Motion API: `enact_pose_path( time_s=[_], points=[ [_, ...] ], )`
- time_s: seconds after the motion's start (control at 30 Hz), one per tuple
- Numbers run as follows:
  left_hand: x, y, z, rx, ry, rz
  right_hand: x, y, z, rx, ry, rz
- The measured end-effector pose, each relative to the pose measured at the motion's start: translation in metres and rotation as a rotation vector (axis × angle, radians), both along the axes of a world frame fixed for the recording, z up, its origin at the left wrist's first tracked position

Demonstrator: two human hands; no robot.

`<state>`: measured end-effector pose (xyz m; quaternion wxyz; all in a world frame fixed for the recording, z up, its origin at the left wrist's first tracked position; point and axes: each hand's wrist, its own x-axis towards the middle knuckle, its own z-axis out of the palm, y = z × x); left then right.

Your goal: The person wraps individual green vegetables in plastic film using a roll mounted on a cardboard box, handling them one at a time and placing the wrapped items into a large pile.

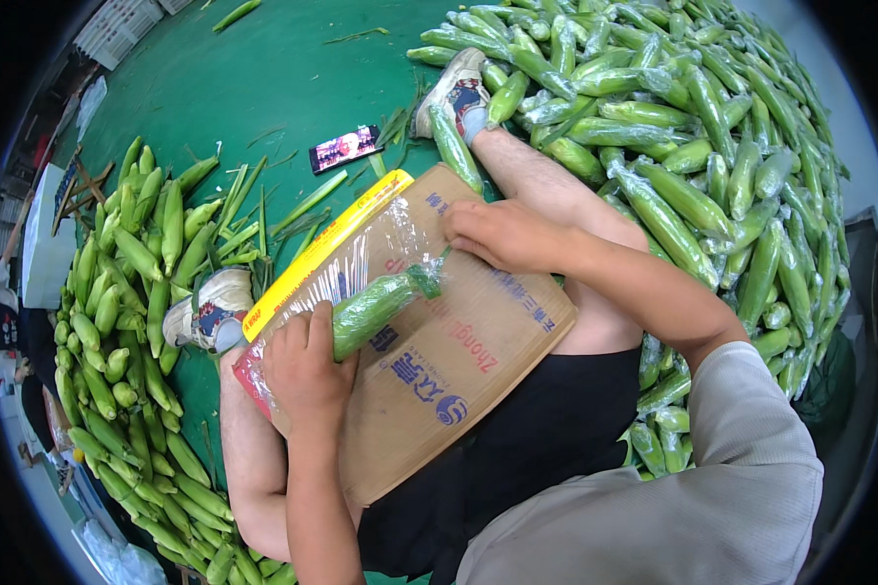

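My left hand (309, 369) grips the stem-side end of an ear of corn in green husk (373, 311). Shiny cling film covers the ear, bunched around its far end. My right hand (508, 235) is just beyond that end, with fingers curled down over the cardboard; a thin green strand reaches towards its fingertips. Whether they pinch anything is hidden. Under both hands, a flattened cardboard piece (439, 344) with printing lies across my lap. Along its far left edge sits a long yellow cling film box (329, 248), with clear film (351, 259) spread over the cardboard beside it.
Unwrapped corn in husks (135, 252) is heaped on the left. Film-wrapped ears (673, 190) form a large pile on the right, reaching my leg. A lit phone (345, 149) and torn husk leaves (311, 197) lie on the green floor (285, 73). White crates (117, 33) stand far left.
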<state>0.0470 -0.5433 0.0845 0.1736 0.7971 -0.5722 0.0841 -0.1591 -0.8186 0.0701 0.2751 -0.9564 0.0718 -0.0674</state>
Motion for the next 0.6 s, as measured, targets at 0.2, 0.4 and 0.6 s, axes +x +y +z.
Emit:
enact_pose_path(
  time_s=[0.2,0.4,0.6],
  points=[
    [-0.005,0.004,-0.009,-0.071,-0.101,0.05,-0.01,0.039,0.003,-0.079,-0.141,-0.028],
    [-0.002,0.004,-0.011,-0.042,-0.076,0.043,-0.015,0.058,-0.021,-0.105,-0.178,-0.127],
    [-0.003,0.004,-0.009,-0.029,-0.072,0.043,-0.03,0.053,0.002,0.638,-0.084,-0.315]
  ],
)
